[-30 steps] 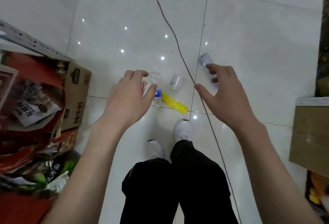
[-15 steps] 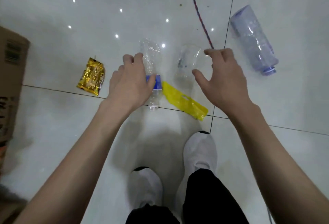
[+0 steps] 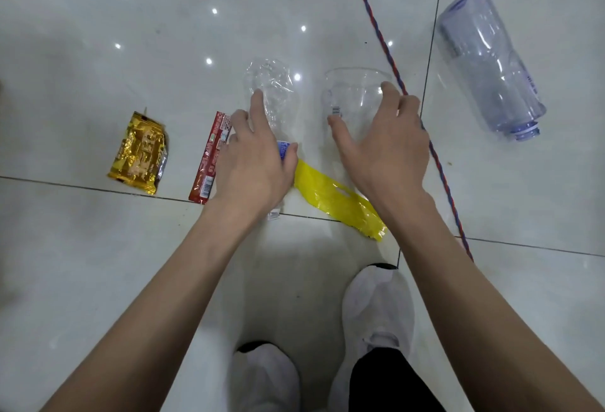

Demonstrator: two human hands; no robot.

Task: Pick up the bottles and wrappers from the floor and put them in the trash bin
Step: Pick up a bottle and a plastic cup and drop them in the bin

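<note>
Bottles and wrappers, all lying on the glossy white tiled floor (image 3: 98,264), listed by clock position from the middle of the head view. Item one: crushed clear bottle (image 3: 273,97) with a blue label, on its side at 12 o'clock, neck toward the person. The left hand (image 3: 253,162) is spread over its lower half, fingers (image 3: 258,107) fairly straight and apart, thumb beside the blue label, nothing clasped (actual contact with the plastic cannot be told). Item two: clear plastic cup (image 3: 357,94), at 1 o'clock, just beside the crushed bottle. The right hand (image 3: 383,146) arches over it, fingers splayed wide, thumb on one side and forefinger at the other, not closed on it. Item three: large bluish bottle (image 3: 487,61), on its side at 2 o'clock, well apart from both hands, blue-ringed mouth pointing toward 5 o'clock. Item four: yellow wrapper (image 3: 337,200), flat, between the two wrists, running toward 4 o'clock from the left hand. Item five: red wrapper (image 3: 211,156), long and narrow, between 9 and 10 o'clock, one edge just beside the left hand. Item six: gold foil wrapper (image 3: 139,153), at 9 o'clock, near the red one but apart from it. Sundry: red-and-blue cord (image 3: 379,31) crossing from 12 toward 4 o'clock, passing behind the right hand; two white shoes (image 3: 376,310) at 6 o'clock.
</note>
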